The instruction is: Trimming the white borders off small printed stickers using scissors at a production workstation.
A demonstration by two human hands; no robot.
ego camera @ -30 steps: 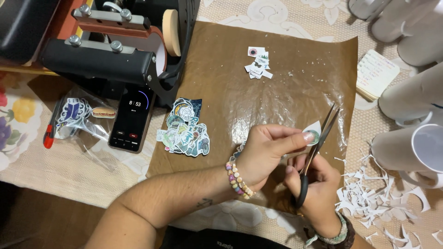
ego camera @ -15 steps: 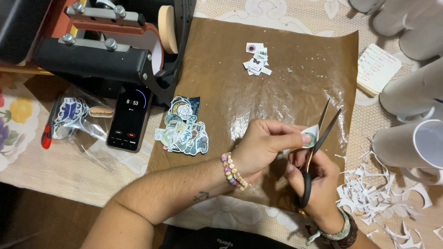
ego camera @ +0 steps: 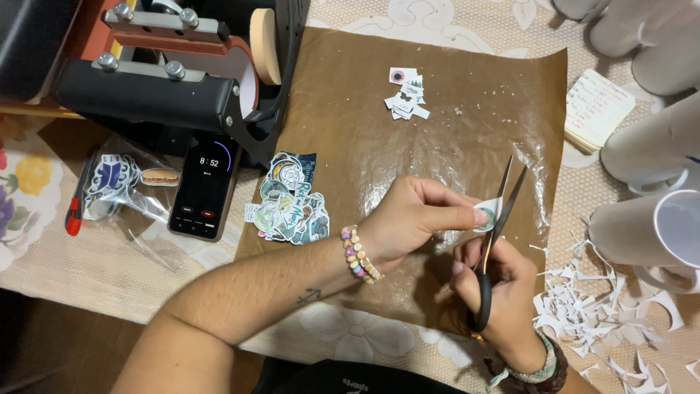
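Observation:
My left hand (ego camera: 415, 219) pinches a small round sticker cutout (ego camera: 487, 216) between thumb and fingers, over a brown baking sheet (ego camera: 437, 131). My right hand (ego camera: 503, 292) grips black-handled scissors (ego camera: 494, 241), whose blades are slightly apart around the edge of the cutout. A pile of cut colourful stickers (ego camera: 288, 201) lies to the left of my left wrist. A small group of tiny cut stickers (ego camera: 405, 95) sits at the far part of the sheet.
A black mug press (ego camera: 175, 80) stands at the top left. A phone with a timer (ego camera: 206, 186) and a plastic bag of stickers (ego camera: 120, 182) lie beside it. White mugs (ego camera: 649, 219) and a notepad (ego camera: 596, 109) are on the right, with paper trimmings (ego camera: 605, 314) below.
The scissors and cutout have shifted slightly down and left in view; my left hand has turned the cutout a little between the blades.

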